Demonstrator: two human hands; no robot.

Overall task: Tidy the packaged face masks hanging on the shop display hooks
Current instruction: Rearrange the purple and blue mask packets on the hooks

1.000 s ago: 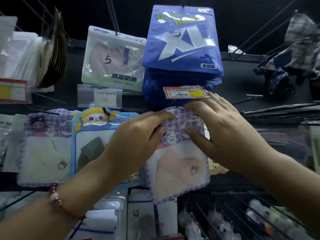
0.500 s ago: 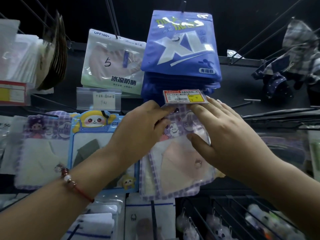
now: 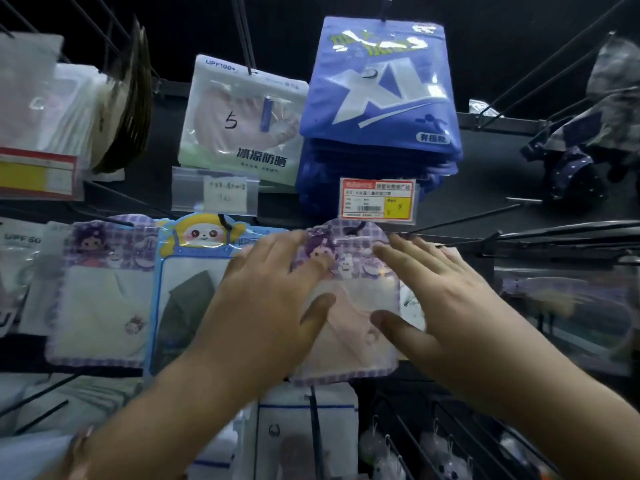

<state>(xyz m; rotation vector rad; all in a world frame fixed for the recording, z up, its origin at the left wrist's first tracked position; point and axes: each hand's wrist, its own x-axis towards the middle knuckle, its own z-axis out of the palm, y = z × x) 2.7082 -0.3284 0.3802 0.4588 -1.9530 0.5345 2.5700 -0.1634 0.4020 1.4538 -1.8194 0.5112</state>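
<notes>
Left hand [image 3: 273, 292] and right hand [image 3: 446, 299] both spread flat, fingers straight, pressing the purple pack [image 3: 349, 271] from either side; thumbs tucked under on its clear window. Pack hanging on a hook between the hands, top edge just under the price tag [image 3: 377, 200]. Blue-edged pack [image 3: 183, 299] touching under the left hand. Bare hooks [image 3: 554, 233] and open dark room beyond the right hand.

Above the fingers, "XL" marks the blue pack [image 3: 379, 91]; "UPF100+" and a handwritten "5" mark the white pack [image 3: 242, 116]; "9" shows on the price tag [image 3: 377, 201].
</notes>
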